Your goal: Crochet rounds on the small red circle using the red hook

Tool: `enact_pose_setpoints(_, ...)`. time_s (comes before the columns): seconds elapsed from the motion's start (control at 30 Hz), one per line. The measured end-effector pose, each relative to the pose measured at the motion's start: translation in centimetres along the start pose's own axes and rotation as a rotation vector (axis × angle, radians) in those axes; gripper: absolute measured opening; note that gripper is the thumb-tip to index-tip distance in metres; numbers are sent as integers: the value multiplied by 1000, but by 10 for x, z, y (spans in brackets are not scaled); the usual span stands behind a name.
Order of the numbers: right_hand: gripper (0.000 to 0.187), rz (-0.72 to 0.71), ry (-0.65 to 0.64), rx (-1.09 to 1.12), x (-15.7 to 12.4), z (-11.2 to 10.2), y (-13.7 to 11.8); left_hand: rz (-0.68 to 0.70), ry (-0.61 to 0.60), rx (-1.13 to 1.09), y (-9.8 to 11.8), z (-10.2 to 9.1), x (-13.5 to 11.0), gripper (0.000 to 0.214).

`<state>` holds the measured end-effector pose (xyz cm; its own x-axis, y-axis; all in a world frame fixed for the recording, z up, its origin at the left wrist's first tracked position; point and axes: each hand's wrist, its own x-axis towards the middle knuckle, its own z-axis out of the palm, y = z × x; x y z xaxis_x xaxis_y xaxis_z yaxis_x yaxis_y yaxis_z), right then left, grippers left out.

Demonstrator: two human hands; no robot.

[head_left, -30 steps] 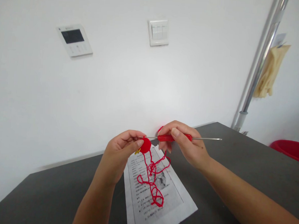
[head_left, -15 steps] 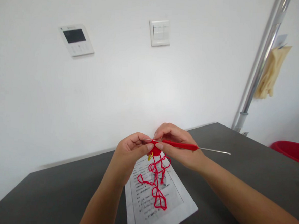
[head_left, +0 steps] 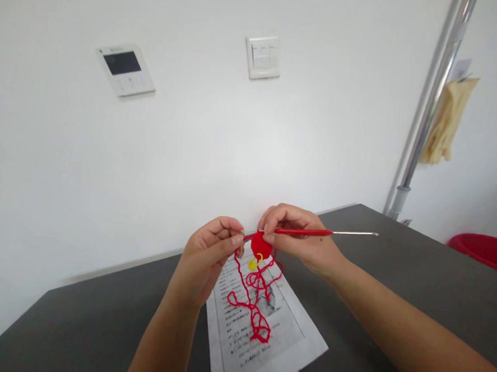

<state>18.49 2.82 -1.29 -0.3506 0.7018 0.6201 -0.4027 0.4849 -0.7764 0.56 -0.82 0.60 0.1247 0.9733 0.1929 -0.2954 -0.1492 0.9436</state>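
A round red crochet piece hangs between my hands, with a yellow stitch marker at its lower edge. My right hand is closed on the crochet hook, which has a red handle and a metal shaft at both ends; its thumb also presses the crochet piece. To the left, my left hand pinches a strand of red yarn that runs to the top of the piece. The loose yarn dangles in tangled loops over a printed sheet.
The sheet lies on a dark grey table against a white wall. On the wall are an intercom panel and a light switch. To the right stand a metal pole, hanging cream gloves and a red container.
My left hand has let go of the crochet piece and moved left, drawing the yarn strand out. More of the red disc and the yellow marker now shows.
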Motion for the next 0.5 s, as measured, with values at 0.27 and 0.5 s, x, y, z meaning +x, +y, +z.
enact_pose_setpoints(0.27,16,42,-89,220,-2,1,4,-19,-69,102,3,-3,-3,19)
enact_pose_setpoints(0.5,17,39,-38,216,-1,-4,0,-15,-74,-36,-1,-5,3,28)
